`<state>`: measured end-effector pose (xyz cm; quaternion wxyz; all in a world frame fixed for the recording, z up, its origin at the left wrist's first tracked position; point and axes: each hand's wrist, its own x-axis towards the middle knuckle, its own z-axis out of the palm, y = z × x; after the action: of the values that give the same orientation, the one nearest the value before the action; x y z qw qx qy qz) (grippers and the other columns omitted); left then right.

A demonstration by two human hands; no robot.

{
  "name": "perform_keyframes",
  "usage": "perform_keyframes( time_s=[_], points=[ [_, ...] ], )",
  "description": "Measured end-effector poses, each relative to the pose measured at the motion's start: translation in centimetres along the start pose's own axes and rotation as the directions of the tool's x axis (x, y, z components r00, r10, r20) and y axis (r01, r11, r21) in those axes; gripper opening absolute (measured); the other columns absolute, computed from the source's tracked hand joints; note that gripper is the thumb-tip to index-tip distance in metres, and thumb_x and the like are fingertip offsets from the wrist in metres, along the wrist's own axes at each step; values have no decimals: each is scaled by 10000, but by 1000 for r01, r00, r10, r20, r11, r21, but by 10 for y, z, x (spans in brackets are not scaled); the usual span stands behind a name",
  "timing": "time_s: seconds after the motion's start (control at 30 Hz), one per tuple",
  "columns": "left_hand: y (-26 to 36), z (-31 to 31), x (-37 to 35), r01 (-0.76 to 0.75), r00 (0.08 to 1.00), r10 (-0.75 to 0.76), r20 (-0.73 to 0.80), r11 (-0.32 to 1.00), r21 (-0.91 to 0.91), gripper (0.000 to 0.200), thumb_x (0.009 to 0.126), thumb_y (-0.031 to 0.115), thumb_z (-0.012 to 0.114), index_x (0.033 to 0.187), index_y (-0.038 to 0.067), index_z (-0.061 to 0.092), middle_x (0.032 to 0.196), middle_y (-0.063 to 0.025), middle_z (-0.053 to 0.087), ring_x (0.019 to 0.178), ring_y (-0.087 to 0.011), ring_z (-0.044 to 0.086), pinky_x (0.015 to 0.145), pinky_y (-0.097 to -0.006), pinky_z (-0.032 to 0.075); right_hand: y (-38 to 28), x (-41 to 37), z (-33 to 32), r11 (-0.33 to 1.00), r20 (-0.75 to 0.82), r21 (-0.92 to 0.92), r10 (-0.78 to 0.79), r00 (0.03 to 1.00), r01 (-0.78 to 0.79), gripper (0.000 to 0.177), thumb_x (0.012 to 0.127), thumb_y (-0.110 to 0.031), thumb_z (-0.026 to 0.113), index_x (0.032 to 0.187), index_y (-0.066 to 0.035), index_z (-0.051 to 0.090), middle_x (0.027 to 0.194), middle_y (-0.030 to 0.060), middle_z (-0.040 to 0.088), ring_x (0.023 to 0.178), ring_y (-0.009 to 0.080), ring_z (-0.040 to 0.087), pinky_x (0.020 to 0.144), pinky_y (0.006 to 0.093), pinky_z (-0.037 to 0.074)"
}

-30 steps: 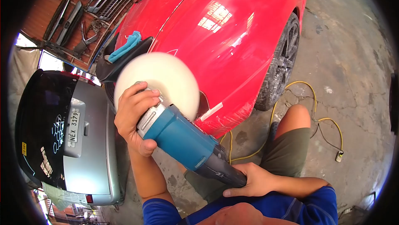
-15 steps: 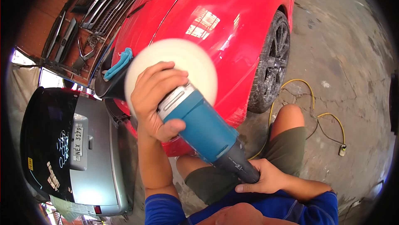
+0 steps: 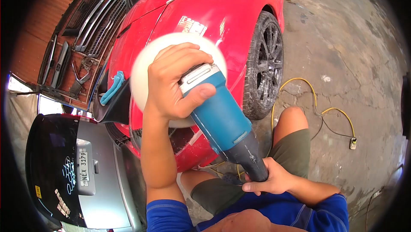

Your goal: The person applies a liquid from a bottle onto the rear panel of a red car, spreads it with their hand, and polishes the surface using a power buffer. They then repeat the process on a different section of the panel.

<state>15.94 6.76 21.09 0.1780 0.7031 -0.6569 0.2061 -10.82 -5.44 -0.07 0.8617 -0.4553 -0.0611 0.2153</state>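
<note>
A teal car polisher (image 3: 224, 112) lies diagonally across the middle of the view, held in both hands. My left hand (image 3: 177, 80) is closed over its silver-coloured head, with fingers over the top and thumb along the near side. My right hand (image 3: 272, 177) wraps around the dark rear handle (image 3: 250, 159). Under my left hand is the round white polishing pad (image 3: 143, 75), its edge blurred. The pad overlaps the front corner of a red car (image 3: 184, 0), whose bodywork carries pale smears. A black wheel (image 3: 266, 62) stands right of the pad.
A blue cloth (image 3: 112, 88) rests on a black part at the car's front. Left stands a silver vehicle (image 3: 102, 197) with a dark rear window. Car grilles (image 3: 100, 22) hang on a rusty wall. A yellow cord (image 3: 314, 97) runs over the concrete floor (image 3: 329, 47) to a socket (image 3: 352, 143).
The polisher's head and my left hand have shifted right in the view, and the tool lies at a steeper angle. The car and wheel appear further left. Both hands keep their grip.
</note>
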Motion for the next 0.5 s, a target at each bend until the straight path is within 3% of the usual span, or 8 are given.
perform_keyframes(
  time_s=[0.03,0.37,0.5],
  points=[
    [0,-2,-3,1,1000,-1,1,1000,1,602,812,602,767,980,24,787,930,-157,777,997,-402,754,957,-472,545,1,0,1,1000,10,-10,0,1000,0,375,922,-286,923,997,-58,634,767,12,667,618,101,666,565,267,517],
    [15,-30,-40,38,999,-35,-39,997,73,703,844,701,697,963,12,775,931,-149,779,988,-414,755,950,-475,551,15,9,22,998,59,-43,39,997,-36,358,923,-278,922,968,-76,631,761,-11,661,636,82,649,587,265,512],
    [26,-41,-59,120,993,-120,-8,989,86,877,917,832,534,1018,-6,770,1008,-154,795,1087,-415,731,1011,-506,516,20,11,28,996,78,-67,56,995,-51,344,926,-263,920,956,-79,632,782,-29,652,675,67,634,619,265,505]
  ],
)
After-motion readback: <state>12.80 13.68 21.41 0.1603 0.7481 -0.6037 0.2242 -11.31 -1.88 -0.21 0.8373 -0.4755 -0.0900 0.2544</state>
